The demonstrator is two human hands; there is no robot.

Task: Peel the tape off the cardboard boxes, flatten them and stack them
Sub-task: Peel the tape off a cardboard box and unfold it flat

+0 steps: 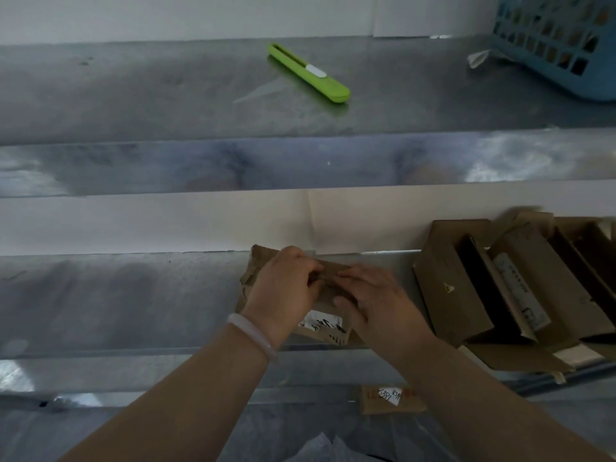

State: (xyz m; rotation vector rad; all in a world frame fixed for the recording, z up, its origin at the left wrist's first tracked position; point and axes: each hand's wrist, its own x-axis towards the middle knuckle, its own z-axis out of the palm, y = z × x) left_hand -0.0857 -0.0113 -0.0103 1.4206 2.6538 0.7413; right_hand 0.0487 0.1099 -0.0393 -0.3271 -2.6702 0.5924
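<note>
A small, crumpled brown cardboard box with a white scribbled label lies on the lower steel shelf, in the middle of the view. My left hand, a pale bangle on its wrist, sits on the box's left half with fingers curled, pinching something thin at the top face; whether it is tape cannot be told. My right hand lies over the box's right half, fingertips pressing on the top and thumb against its near side. Both hands hide much of the box.
A green box cutter lies on the upper steel shelf. A blue plastic basket stands at top right. Several open cardboard boxes crowd the lower shelf's right. Another labelled box lies below the front edge.
</note>
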